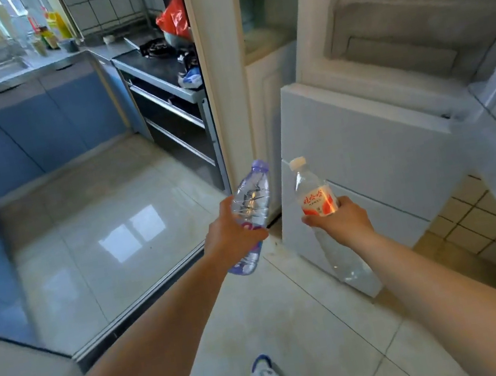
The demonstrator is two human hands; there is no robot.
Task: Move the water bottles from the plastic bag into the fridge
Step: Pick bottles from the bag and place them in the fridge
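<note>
The fridge interior is cut off at three o'clock; only the white open fridge door (365, 147) is seen. A clear purple-capped plastic water bottle (250, 200) is gripped by the left hand (232, 237), fingers wrapped round it. A clear white-capped, red-labelled water bottle (316, 195) is gripped likewise by the right hand (342, 221). A blurred red plastic bag (173, 15) is glimpsed at twelve o'clock above the glossy tiled floor (115, 231).

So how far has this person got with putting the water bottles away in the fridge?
About midway. Done: two bottles are out of the bag, which is not in view. In hand: the left hand grips the purple-capped bottle, and the right hand grips the red-labelled bottle. Left: both still have to go into the fridge, whose upper door is open.
</note>
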